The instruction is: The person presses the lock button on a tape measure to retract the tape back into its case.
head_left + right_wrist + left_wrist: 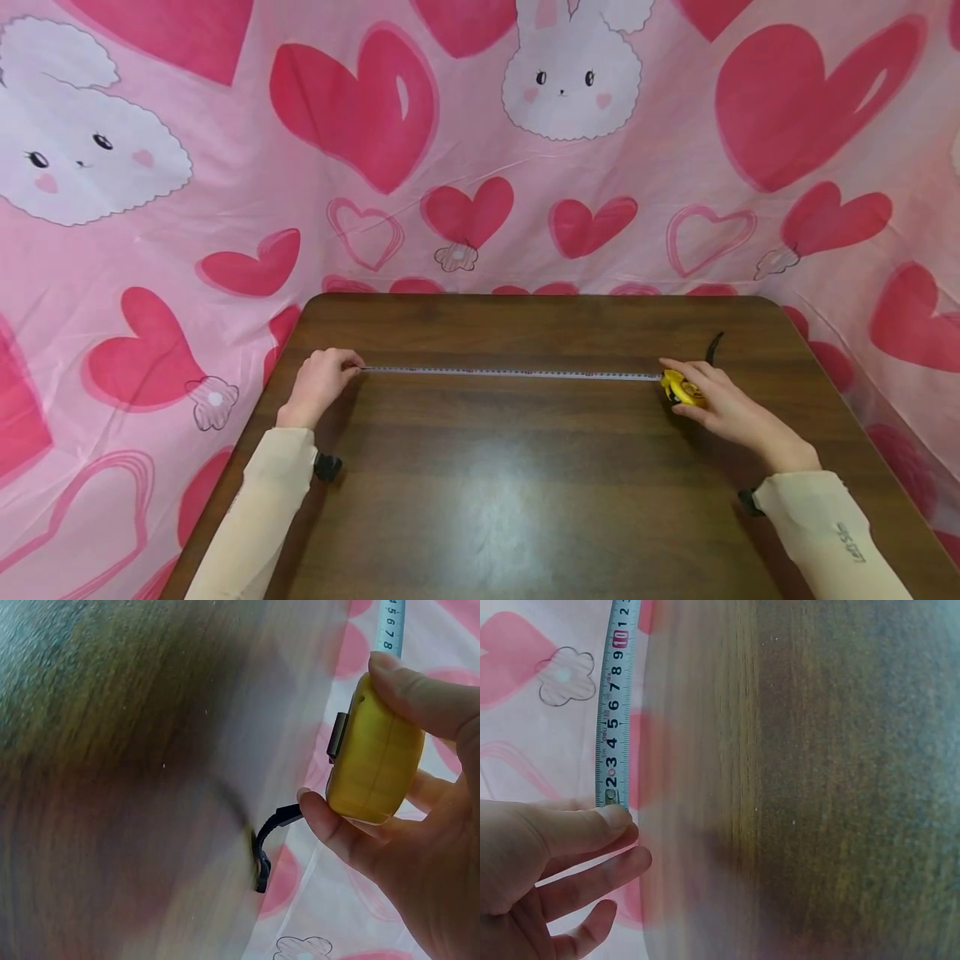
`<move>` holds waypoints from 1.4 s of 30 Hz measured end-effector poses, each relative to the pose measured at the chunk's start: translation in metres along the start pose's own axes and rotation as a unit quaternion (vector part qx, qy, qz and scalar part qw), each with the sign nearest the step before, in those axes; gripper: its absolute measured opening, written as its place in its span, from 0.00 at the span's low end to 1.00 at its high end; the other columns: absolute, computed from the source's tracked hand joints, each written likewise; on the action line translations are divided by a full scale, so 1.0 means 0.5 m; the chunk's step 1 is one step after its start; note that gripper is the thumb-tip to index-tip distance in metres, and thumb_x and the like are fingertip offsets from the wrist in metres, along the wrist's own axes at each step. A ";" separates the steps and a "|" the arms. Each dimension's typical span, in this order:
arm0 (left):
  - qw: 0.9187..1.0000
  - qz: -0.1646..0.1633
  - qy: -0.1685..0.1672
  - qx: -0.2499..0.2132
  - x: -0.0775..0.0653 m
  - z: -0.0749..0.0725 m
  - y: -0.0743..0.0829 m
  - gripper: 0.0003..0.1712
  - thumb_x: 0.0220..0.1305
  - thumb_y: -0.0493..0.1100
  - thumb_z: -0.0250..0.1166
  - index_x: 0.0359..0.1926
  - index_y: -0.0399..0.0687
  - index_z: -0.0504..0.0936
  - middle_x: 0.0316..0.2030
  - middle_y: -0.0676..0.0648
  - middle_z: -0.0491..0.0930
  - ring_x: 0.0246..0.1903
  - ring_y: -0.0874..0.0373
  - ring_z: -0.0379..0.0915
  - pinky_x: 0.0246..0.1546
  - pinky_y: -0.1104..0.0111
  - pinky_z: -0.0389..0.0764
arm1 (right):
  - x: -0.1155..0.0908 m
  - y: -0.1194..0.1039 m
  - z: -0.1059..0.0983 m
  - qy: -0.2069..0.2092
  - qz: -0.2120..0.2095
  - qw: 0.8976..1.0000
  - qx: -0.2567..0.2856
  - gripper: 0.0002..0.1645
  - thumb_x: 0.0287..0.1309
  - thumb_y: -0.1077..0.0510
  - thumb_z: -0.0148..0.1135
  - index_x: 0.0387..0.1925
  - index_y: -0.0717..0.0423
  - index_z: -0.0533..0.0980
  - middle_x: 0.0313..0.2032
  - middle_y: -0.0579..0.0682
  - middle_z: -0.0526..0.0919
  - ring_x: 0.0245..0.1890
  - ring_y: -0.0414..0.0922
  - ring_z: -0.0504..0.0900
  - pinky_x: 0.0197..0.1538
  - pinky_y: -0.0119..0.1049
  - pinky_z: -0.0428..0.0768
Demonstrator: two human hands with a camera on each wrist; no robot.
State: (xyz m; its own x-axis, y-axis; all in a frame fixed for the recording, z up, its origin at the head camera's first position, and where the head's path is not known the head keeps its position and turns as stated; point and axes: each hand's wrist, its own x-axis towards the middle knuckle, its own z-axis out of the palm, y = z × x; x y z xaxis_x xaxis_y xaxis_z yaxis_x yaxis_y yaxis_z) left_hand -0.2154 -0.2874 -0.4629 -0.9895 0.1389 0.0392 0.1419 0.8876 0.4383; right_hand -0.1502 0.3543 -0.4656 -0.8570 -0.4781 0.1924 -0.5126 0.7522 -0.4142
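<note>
A yellow tape measure (681,389) is in my right hand (723,402), toward the right of the table. Its white blade (517,374) runs out to the left in a nearly straight line. At the far end of that blade, my left hand (322,385) pinches the tip between thumb and fingers. In the left wrist view the blade (613,712) shows its printed numbers, with the other fingers spread loosely. The right wrist view shows the yellow case (379,754) gripped between thumb and fingers, and a black wrist strap (262,847) hanging from it.
Beneath both hands lies a dark brown wooden table (487,500) with rounded far corners. Pink cloth (465,150) printed with hearts and rabbits hangs behind it and along both sides. A small black device (327,467) sits at the left wrist, another (750,502) at the right.
</note>
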 end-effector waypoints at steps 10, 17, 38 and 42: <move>1.000 -0.005 -0.007 -0.006 -0.005 0.000 0.000 0.07 0.68 0.35 0.70 0.46 0.41 0.90 0.42 0.37 0.88 0.38 0.44 0.79 0.48 0.44 0.83 | -0.002 0.003 -0.002 0.002 -0.016 1.000 -0.021 0.39 0.54 0.63 0.78 0.67 0.60 0.71 0.53 0.63 0.76 0.47 0.60 0.76 0.47 0.64 0.79; 1.000 0.002 -0.001 -0.003 -0.009 0.005 0.001 0.06 0.67 0.36 0.71 0.44 0.42 0.90 0.41 0.38 0.89 0.37 0.43 0.80 0.46 0.44 0.83 | -0.004 0.001 -0.003 -0.001 -0.020 0.999 -0.025 0.38 0.54 0.63 0.78 0.66 0.60 0.72 0.51 0.62 0.77 0.46 0.58 0.76 0.46 0.61 0.79; 0.999 0.031 0.010 0.002 0.000 0.012 0.014 0.05 0.66 0.36 0.72 0.41 0.42 0.91 0.38 0.40 0.89 0.34 0.46 0.80 0.43 0.46 0.83 | 0.009 -0.011 -0.007 -0.028 0.006 1.000 -0.009 0.36 0.59 0.60 0.75 0.67 0.61 0.72 0.54 0.65 0.76 0.50 0.61 0.75 0.51 0.65 0.77; 0.999 0.033 0.010 0.005 0.001 0.014 0.016 0.04 0.66 0.36 0.72 0.41 0.43 0.91 0.38 0.40 0.89 0.35 0.46 0.80 0.43 0.46 0.83 | 0.011 -0.014 -0.007 -0.039 0.016 0.999 -0.004 0.36 0.60 0.59 0.75 0.68 0.60 0.72 0.55 0.65 0.76 0.51 0.61 0.75 0.52 0.64 0.77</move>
State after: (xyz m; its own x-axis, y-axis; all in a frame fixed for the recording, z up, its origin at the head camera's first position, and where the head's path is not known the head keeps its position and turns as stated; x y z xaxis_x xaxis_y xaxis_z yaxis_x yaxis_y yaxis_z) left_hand -0.2145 -0.2774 -0.4656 -0.9782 0.1893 0.0853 0.2076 0.8812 0.4247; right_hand -0.1516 0.3479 -0.4587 -0.8666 -0.4869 0.1094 -0.4853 0.7712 -0.4120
